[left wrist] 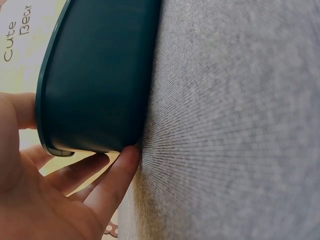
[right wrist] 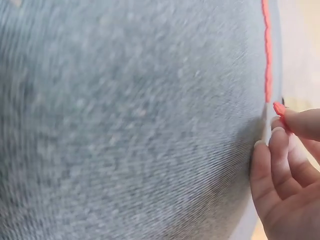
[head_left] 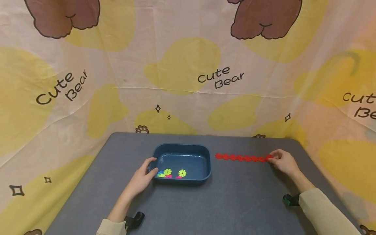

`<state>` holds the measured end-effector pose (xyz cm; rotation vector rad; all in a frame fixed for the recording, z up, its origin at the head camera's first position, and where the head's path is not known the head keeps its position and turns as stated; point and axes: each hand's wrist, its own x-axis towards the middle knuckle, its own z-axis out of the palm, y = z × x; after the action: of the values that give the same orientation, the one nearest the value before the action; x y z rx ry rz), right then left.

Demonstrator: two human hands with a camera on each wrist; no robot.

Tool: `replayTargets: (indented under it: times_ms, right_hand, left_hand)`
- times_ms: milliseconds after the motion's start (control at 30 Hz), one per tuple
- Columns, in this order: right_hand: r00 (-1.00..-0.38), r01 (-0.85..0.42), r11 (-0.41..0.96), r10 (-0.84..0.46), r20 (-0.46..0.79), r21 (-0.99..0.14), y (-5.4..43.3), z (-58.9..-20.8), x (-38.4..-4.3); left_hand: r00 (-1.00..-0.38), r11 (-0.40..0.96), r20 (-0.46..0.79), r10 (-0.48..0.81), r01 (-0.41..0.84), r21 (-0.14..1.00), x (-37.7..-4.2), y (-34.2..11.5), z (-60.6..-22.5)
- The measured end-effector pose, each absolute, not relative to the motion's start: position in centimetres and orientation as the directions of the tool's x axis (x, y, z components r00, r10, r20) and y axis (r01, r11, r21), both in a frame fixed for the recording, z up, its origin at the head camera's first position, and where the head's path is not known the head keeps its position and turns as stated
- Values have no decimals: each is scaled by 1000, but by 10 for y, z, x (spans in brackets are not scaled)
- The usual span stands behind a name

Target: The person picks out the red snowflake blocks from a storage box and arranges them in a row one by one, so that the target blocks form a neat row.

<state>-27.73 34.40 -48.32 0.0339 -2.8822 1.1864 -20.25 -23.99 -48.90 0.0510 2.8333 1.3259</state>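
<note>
My left hand [head_left: 140, 179] grips the left end of a dark blue plastic tray [head_left: 207, 163]; the left wrist view shows fingers [left wrist: 117, 177] against its outer wall and the thumb at the rim. Inside, near the front left corner, lie several small notched discs, among them a yellow-green disc [head_left: 182, 173]. At the table's right, my right hand [head_left: 285, 162] pinches a red disc [right wrist: 279, 108] between thumb and fingertips. In the right wrist view that disc is slightly raised, at the end of a straight row of red discs [head_left: 240, 158] on the table.
The grey table [head_left: 188, 209] has its far edge against a printed cloth [head_left: 182, 107], which also hangs along both sides. A black wrist device [head_left: 135, 220] sits at the left wrist, and another black wrist device [head_left: 291, 200] at the right.
</note>
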Motion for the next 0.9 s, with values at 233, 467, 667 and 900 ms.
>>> replayTargets:
  times_ms: [233, 467, 667, 900]
  right_hand:
    - [-1000, -19, 728, -10, 17, -685, 350, -488, -276]
    - [-1000, -7, 745, 12, 24, -667, 356, -489, -274]
    - [-1000, -7, 741, 14, 26, -672, 355, -485, -269]
    - [-998, -65, 711, -32, 60, -700, 338, -475, -262]
  left_hand:
    - [-999, 640, 11, 45, 37, 767, -201, -237, -487]
    - [-999, 639, 2, 51, 34, 768, -203, -233, -487]
    - [-999, 634, 2, 53, 35, 773, -204, -234, -487]
    - [-999, 630, -5, 54, 30, 776, -204, -239, -489]
